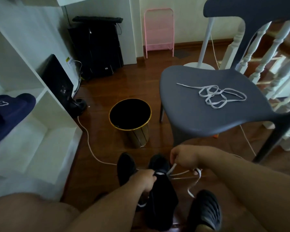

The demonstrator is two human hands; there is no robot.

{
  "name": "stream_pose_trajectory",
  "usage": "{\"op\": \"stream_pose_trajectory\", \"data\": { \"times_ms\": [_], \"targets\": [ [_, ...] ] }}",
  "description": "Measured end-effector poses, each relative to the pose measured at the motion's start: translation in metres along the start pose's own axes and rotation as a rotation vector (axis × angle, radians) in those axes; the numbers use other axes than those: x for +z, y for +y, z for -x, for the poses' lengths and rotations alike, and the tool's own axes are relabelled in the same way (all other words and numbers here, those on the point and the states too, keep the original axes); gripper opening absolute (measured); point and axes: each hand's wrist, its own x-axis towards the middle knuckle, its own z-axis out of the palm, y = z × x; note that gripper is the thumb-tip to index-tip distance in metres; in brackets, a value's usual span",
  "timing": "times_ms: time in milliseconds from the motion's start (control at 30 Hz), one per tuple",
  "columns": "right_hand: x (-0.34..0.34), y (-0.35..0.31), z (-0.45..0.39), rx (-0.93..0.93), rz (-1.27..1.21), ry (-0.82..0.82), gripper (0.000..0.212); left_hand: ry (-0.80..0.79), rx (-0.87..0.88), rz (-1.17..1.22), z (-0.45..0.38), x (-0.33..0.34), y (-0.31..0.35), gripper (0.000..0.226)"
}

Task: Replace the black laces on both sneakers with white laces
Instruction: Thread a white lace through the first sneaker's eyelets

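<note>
Two black sneakers stand on the wooden floor in front of me, one on the left (125, 166) and one on the right (159, 163). A white lace (193, 183) is threaded through the right sneaker's lowest eyelets. My left hand (143, 179) grips that lace at the shoe's left side. My right hand (185, 158) pinches the other end of the lace and pulls it out to the right, the slack trailing down. A second white lace (214, 95) lies coiled on the seat of the grey chair (191, 114).
A black bin with a gold rim (131, 114) stands beyond the sneakers. White shelves (40, 124) with a navy slipper (8, 113) are on the left. A black slipper (205, 210) is at the lower right. A white cable (89, 144) runs across the floor.
</note>
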Motion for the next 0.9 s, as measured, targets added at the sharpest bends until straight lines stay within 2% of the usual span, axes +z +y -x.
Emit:
{"op": "stream_pose_trajectory", "data": {
  "times_ms": [100,233,400,500,567,667,767,833,900],
  "targets": [
    [0.001,0.012,0.003,-0.007,0.036,0.000,0.028,0.021,-0.075,-0.007,-0.012,0.034,-0.006,0.036],
    [-0.007,0.020,0.012,-0.017,0.034,0.024,0.033,0.056,-0.067,0.008,-0.013,0.042,-0.015,0.037],
    [-0.023,0.019,0.029,-0.030,0.122,0.025,0.033,0.124,0.019,0.066,0.008,-0.007,-0.016,0.024],
    [-0.037,0.013,0.042,-0.036,0.163,-0.021,0.029,0.153,0.028,0.054,0.033,-0.060,-0.008,0.030],
    [-0.050,0.006,0.050,-0.111,0.149,0.016,0.022,0.189,0.057,0.071,0.060,-0.095,-0.002,0.039],
    [-0.070,-0.006,0.066,-0.273,-0.159,0.070,0.019,0.230,0.125,0.214,0.111,-0.138,0.012,0.033],
    [-0.084,-0.018,0.084,-0.420,-0.524,0.139,0.021,0.423,0.243,0.479,0.161,-0.166,0.028,0.036],
    [-0.090,-0.025,0.095,-0.503,-0.703,0.152,0.019,0.510,0.384,0.635,0.187,-0.179,0.034,0.040],
    [-0.094,-0.033,0.104,-0.578,-0.758,0.156,0.015,0.523,0.559,0.878,0.209,-0.187,0.036,0.037]
  ]
}}
